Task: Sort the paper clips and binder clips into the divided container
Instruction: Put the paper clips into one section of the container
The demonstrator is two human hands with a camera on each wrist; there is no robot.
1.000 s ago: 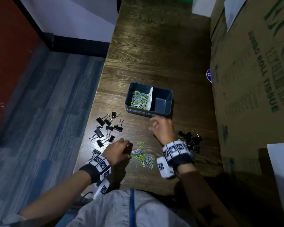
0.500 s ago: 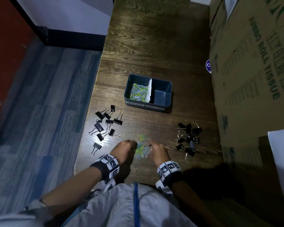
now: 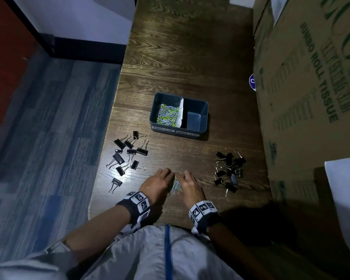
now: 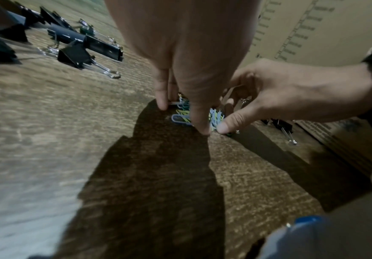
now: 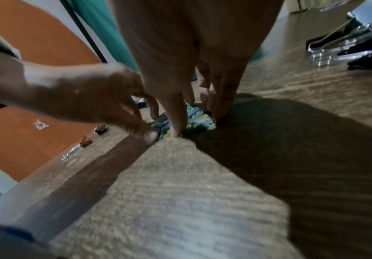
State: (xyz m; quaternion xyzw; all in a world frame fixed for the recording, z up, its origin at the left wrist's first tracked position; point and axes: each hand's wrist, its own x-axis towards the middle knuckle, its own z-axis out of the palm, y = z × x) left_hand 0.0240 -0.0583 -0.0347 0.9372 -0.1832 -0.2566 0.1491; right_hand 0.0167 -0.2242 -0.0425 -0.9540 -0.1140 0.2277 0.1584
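A small pile of coloured paper clips (image 3: 176,185) lies near the table's front edge. My left hand (image 3: 170,175) and right hand (image 3: 181,176) press in on it from either side, with fingertips down on the wood. In the left wrist view my left hand (image 4: 181,119) has finger and thumb round the paper clips (image 4: 180,119), and the right thumb meets them. The dark divided container (image 3: 202,126) stands farther back. Its left compartment holds paper clips (image 3: 167,116) and its right one is bare. Black binder clips lie in a left group (image 3: 127,154) and a right group (image 3: 229,168).
A large cardboard box (image 3: 311,77) walls off the table's right side. The table's left edge (image 3: 107,150) drops to blue-grey floor just past the left binder clips. A white sheet (image 3: 348,199) hangs at the lower right.
My right hand came back from near the container to the pile. Both hands then closed in, squeezing the spread paper clips into a tight heap between them.
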